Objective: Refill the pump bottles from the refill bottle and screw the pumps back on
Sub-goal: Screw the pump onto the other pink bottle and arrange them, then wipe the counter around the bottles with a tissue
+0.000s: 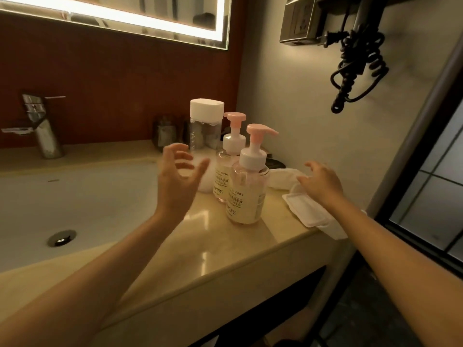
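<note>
- The left hand [179, 176] hangs above the counter [225, 249] with its fingers spread wide and lightly curved, holding nothing. It is in front of the lower part of the refill bottle [206, 113], and I cannot tell whether they touch.
- The right hand [323, 182] is relaxed, palm down, fingers loose, over a white cloth [307, 212] at the counter's right end. It grips nothing, and contact with the cloth is unclear.
- The refill bottle is tall and clear with a white cap on, and stands upright near the back wall.
- Two pump bottles stand upright just right of it, both with their pink pumps on: the rear pump bottle [221, 179] just beside the refill bottle, the front pump bottle [246, 196] nearer the counter's edge and overlapping the rear one.
- The sink [75, 201] lies to the left, with a chrome faucet [41, 126] behind it.
- A black coiled cord [355, 68] hangs on the right wall.
</note>
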A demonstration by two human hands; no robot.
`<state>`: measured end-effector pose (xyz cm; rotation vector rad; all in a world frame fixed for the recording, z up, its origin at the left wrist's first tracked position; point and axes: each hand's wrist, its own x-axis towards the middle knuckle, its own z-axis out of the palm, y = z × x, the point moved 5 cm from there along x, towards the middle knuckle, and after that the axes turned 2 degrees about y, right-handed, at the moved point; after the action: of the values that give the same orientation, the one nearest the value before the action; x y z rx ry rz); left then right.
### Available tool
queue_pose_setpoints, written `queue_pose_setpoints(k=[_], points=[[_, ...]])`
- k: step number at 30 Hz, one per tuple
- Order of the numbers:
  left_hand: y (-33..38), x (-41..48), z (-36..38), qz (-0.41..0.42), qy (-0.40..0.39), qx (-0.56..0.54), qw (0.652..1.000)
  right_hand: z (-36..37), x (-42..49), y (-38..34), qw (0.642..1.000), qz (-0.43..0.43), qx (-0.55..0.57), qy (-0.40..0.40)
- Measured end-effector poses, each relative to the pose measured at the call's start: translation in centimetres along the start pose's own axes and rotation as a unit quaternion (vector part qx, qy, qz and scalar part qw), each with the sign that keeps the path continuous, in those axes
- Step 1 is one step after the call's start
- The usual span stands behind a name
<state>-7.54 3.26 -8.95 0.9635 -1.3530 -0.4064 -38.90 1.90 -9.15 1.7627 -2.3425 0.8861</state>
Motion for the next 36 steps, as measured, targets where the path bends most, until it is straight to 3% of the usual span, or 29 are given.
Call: queue_pose_setpoints(k=[3,7,9,13,15,18,21,23,25,28,32,36], points=[[0.5,-2.5,1.9,-0.058,-0.099,0.025,0.993,1.4,1.4,-0.9,0.997,-0.027,-0.056,-0.047],[0.1,-4.4,3.9,-0.08,-0.163,0.072,0.981,3.6,2.3,-2.3,0.986,-0.055,-0.142,-0.071],[0.0,-4.8,4.7,-0.081,-0.182,0.088,0.976,3.5,2.4,-2.8,0.991,-0.068,-0.113,-0.02],[0.2,-4.8,5.8,-0.081,-0.193,0.059,0.976,-0.2,1.8,-3.1,0.993,-0.037,0.057,0.101],[0.1,-4.8,6.3,-0.088,-0.196,0.025,0.976,-2.7,1.1,-3.3,0.987,-0.033,0.111,0.111],[-0.2,-4.9,7.1,-0.092,-0.194,0.015,0.977,-6.5,-0.6,-4.5,0.985,-0.089,0.089,0.117],[0.1,-4.8,7.3,-0.091,-0.17,0.056,0.98,-9.6,-2.4,-6.2,0.987,-0.124,0.075,0.071],[1.3,-5.1,6.1,-0.041,-0.095,0.089,0.991,-11.1,-4.1,-7.9,0.988,-0.138,0.061,0.014],[3.3,-6.0,4.5,0.022,-0.052,0.03,0.998,-12.1,-6.2,-9.8,0.986,-0.153,0.048,-0.047],[6.1,-7.7,2.5,0.055,-0.124,-0.073,0.988,-12.7,-8.8,-12.9,0.976,-0.162,0.075,-0.125],[7.4,-9.3,-0.7,0.002,-0.204,-0.089,0.975,-11.8,-11.7,-17.0,0.961,-0.176,0.092,-0.195],[7.3,-10.4,-6.1,-0.045,-0.165,-0.109,0.979,-10.7,-13.9,-21.0,0.954,-0.198,0.09,-0.206]])
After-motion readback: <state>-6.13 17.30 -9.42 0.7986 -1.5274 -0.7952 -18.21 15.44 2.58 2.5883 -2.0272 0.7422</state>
